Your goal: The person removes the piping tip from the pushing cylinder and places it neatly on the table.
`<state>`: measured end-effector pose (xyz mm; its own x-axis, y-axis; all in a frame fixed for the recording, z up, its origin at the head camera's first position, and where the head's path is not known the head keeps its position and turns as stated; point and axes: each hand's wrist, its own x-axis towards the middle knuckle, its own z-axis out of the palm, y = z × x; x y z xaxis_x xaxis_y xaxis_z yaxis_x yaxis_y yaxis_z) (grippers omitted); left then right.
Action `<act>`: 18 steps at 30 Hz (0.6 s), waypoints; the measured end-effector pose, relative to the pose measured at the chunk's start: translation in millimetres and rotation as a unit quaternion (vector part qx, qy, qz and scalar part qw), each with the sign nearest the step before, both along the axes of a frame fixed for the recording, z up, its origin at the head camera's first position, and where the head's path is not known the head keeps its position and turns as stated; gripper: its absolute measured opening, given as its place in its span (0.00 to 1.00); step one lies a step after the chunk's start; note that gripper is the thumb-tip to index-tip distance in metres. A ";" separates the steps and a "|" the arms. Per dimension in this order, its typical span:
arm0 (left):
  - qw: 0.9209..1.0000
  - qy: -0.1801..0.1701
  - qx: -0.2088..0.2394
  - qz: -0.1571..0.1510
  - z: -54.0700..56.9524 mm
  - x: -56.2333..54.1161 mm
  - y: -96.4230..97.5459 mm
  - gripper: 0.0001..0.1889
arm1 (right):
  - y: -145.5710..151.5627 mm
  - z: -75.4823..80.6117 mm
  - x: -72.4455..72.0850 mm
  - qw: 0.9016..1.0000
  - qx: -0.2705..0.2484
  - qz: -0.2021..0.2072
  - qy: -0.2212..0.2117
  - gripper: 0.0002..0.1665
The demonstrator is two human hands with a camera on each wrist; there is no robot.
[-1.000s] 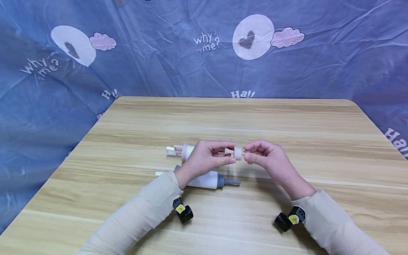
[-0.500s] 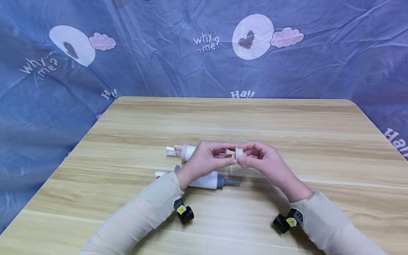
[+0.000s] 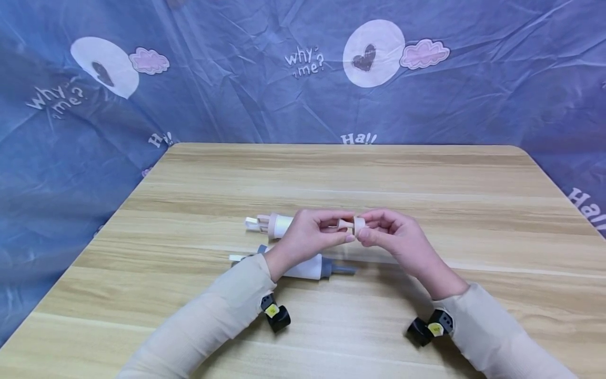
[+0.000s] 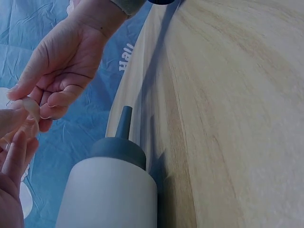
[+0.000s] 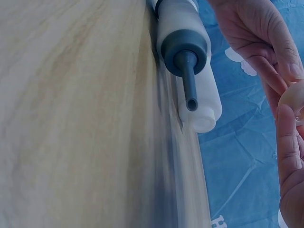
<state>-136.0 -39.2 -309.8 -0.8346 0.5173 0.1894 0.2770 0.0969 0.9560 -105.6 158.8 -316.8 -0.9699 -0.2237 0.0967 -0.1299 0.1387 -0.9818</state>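
Above the table, a small beige ring-shaped cap (image 3: 359, 225) with a pale flared piece (image 3: 344, 224) on its left side is held between two hands. My left hand (image 3: 312, 229) has its thumb and fingers bent around the flared piece, tips at the ring's edge. From the other side my right hand (image 3: 395, 231) pinches the cap between thumb and fingers. Behind and below the left hand lie two white bottles: one with a grey nozzle cap (image 3: 326, 267), and one with a beige collar (image 3: 272, 225). The right wrist view shows this second bottle's bare white neck (image 5: 205, 121).
A wood-grain table (image 3: 331, 179) carries everything, with a blue patterned cloth (image 3: 227, 79) hanging behind it. White pieces protrude from the left ends of both bottles. A black camera (image 3: 279, 317) hangs below the left wrist, another camera (image 3: 420, 331) below the right.
My right hand has shifted from the thin stem at the cap's right side onto the ring itself. The left hand has hardly moved, and the bottles lie still.
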 end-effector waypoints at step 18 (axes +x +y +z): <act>0.997 0.040 -0.062 0.039 9.9 -0.1 27.3 0.12 | 59.0 16.4 2.3 0.996 0.012 -0.063 0.058 0.17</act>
<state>-136.1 -11.9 -300.0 -0.8580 0.4745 0.1964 0.3392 0.2365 0.9105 -103.3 217.8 -300.4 -0.9732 -0.1040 0.2050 -0.2214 0.1843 -0.9576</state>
